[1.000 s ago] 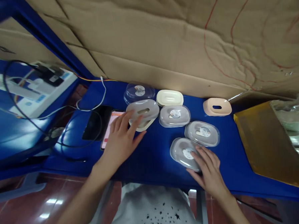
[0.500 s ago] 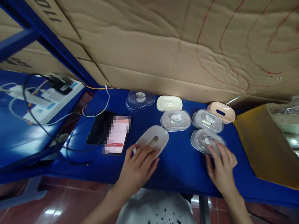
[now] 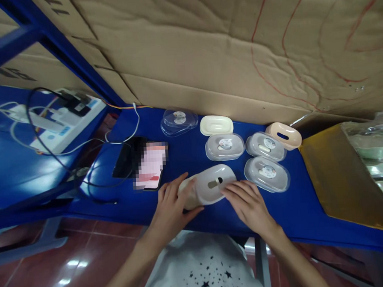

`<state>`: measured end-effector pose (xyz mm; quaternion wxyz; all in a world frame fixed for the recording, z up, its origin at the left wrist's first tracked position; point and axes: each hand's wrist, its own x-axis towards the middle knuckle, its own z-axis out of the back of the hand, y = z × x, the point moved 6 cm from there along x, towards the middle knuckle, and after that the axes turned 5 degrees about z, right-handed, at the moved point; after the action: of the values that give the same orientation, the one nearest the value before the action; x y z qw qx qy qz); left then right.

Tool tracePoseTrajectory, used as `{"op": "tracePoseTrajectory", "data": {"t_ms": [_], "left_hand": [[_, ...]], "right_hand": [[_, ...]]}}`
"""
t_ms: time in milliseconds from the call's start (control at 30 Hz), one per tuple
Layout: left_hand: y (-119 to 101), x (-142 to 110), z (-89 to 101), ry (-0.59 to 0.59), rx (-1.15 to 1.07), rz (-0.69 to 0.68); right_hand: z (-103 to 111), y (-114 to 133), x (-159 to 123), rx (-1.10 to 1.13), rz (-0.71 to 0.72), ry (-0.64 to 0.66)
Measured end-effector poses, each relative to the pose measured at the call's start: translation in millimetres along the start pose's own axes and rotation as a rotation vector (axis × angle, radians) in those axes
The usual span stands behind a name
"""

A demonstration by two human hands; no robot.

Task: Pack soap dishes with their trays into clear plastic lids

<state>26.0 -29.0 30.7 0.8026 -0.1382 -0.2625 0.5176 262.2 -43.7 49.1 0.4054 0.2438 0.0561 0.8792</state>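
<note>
A cream soap box with a frosted clear lid [image 3: 213, 183] lies near the front edge of the blue table [image 3: 192, 160]. My left hand [image 3: 172, 206] grips the box's left end, fingers curled round it. My right hand [image 3: 247, 202] rests on the lid's right end with fingers pressed on it. The lid sits tilted over the base.
Three lidded boxes [image 3: 224, 146] [image 3: 265, 146] [image 3: 266, 174] lie behind, with a cream base [image 3: 216, 124], a peach base [image 3: 284, 135] and a clear lid [image 3: 178, 120]. Two phones [image 3: 150, 165] lie left with cables. A yellow bag [image 3: 341, 178] is right. Cardboard [image 3: 238, 51] backs the table.
My right hand left the lidded box at the right and came over to the box in my left hand. My left hand drew that box nearer the front edge.
</note>
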Motion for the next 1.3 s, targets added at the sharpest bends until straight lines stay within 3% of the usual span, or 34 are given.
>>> {"op": "tracePoseTrajectory", "data": {"t_ms": [100,233,467,1033,1167,1300], "left_hand": [[4,-2,-9.4,0.073,-0.162,0.034],[-8,-2,-19.0,0.066,-0.237,0.004],[-20,0,-16.4,0.136,-0.090,-0.174],[-15,-4,-17.5,0.184,0.180,-0.294],[-12,-3,-16.4,0.164,0.150,-0.247],[-12,1,-14.0,0.133,0.068,-0.194]], "right_hand": [[9,0,1,0.061,-0.061,-0.090],[9,16,2,0.062,-0.045,-0.041],[-4,34,-13,-0.034,0.019,0.015],[-15,36,-8,-0.168,0.170,0.128],[5,21,35,-0.128,0.238,0.140],[8,-18,135,-0.085,0.270,0.098]]}}
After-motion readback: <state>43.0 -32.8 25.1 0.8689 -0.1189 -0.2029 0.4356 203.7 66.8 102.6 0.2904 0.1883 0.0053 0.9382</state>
